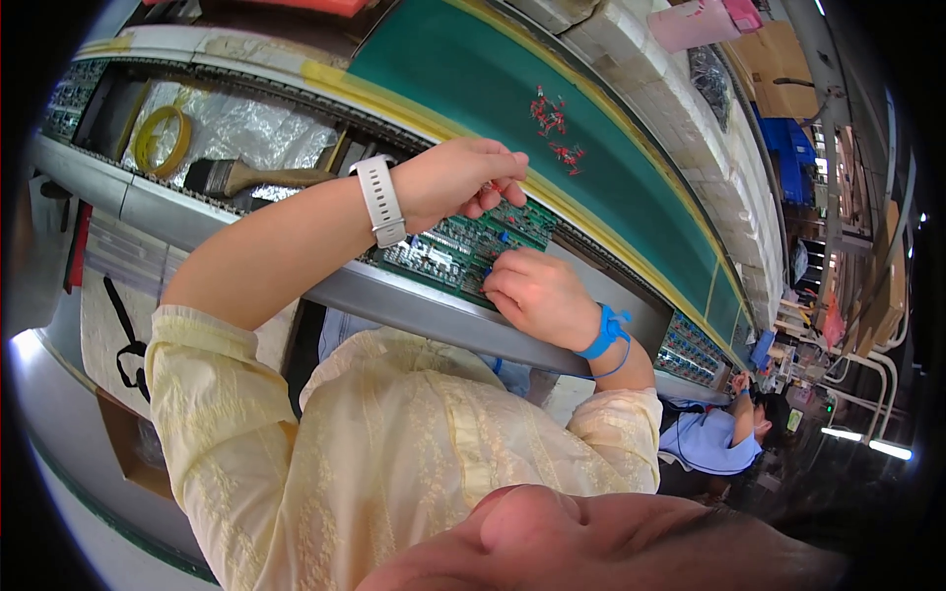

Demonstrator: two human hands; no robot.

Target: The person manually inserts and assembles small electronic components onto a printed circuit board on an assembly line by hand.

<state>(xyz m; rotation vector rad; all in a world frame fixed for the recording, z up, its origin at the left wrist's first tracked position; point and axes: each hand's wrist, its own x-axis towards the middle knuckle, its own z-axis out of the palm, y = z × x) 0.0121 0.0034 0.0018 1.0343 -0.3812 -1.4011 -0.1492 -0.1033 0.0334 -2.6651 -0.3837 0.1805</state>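
Head view: both hands, left hand (463,182) and right hand (537,295), curl onto the circuit board (463,251).

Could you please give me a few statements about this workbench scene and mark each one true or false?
1. Both hands are at the green circuit board. True: the left hand and the right hand both rest on it.
2. The left wrist carries a blue strap. False: it carries a white watch; the blue wrist strap is on the right.
3. A paintbrush lies left of the board. True.
4. The small red parts lie in a bowl. False: they lie loose on the green belt.
5. A yellow tape roll lies near the brush. True.
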